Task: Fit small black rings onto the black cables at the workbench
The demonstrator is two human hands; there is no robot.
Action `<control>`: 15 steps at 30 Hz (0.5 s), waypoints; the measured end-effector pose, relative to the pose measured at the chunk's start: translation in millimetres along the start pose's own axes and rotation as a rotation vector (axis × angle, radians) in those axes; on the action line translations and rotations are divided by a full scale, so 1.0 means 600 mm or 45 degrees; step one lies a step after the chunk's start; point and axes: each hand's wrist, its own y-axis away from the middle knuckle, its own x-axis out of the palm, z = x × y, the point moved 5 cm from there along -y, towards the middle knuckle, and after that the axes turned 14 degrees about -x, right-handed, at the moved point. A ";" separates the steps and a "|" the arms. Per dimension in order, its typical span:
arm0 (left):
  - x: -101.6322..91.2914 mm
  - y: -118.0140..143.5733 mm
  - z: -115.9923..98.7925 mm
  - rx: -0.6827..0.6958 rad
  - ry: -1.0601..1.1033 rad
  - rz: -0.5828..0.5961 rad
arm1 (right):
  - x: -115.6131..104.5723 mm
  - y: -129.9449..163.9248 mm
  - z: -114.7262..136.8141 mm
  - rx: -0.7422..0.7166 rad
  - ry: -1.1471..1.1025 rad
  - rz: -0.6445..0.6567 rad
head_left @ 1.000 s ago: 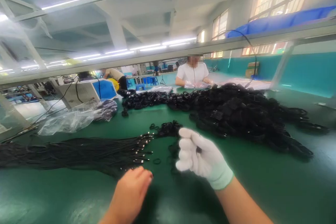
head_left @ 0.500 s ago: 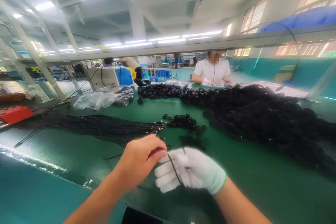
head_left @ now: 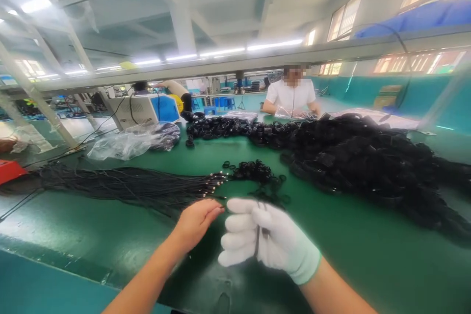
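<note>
While a thin black strand (head_left: 257, 241) runs down across the palm of our gloved right hand (head_left: 274, 240), we keep its upper part pinched between thumb and forefinger, the other three fingers loosely extended. Just beside those fingertips, our bare left hand (head_left: 198, 221) has its thumb and fingers close together; we cannot tell whether they grip anything. Beyond the left fingers we see a bundle of black cables (head_left: 128, 184) with shiny tips, and beyond the right fingers, a small black heap (head_left: 253, 171). Farther right of them, a large black pile (head_left: 360, 157) lies on the green table (head_left: 368, 260).
</note>
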 end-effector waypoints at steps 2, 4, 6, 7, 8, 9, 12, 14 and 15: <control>0.018 0.023 0.015 -0.001 -0.242 -0.124 | -0.002 -0.008 0.025 -0.137 -0.017 -0.075; 0.037 0.063 -0.001 0.088 -0.397 -0.183 | -0.011 -0.013 0.043 -0.249 0.037 -0.157; 0.044 0.108 -0.044 0.303 -0.454 -0.225 | -0.023 -0.015 0.043 -0.275 0.136 -0.223; 0.039 0.126 -0.069 0.416 -0.446 -0.251 | -0.029 -0.014 0.036 -0.248 0.189 -0.241; 0.025 0.137 -0.091 0.479 -0.419 -0.296 | -0.033 -0.012 0.025 -0.195 0.233 -0.237; 0.004 0.140 -0.108 0.485 -0.384 -0.361 | -0.035 -0.009 0.010 -0.116 0.264 -0.203; -0.059 0.103 -0.129 0.348 -0.264 -0.281 | -0.029 0.004 -0.039 0.147 0.251 0.010; -0.082 0.067 -0.124 0.246 -0.072 -0.087 | -0.019 0.013 -0.062 0.262 0.176 0.119; -0.084 0.051 -0.119 0.201 0.046 0.009 | -0.015 0.015 -0.069 0.295 0.130 0.142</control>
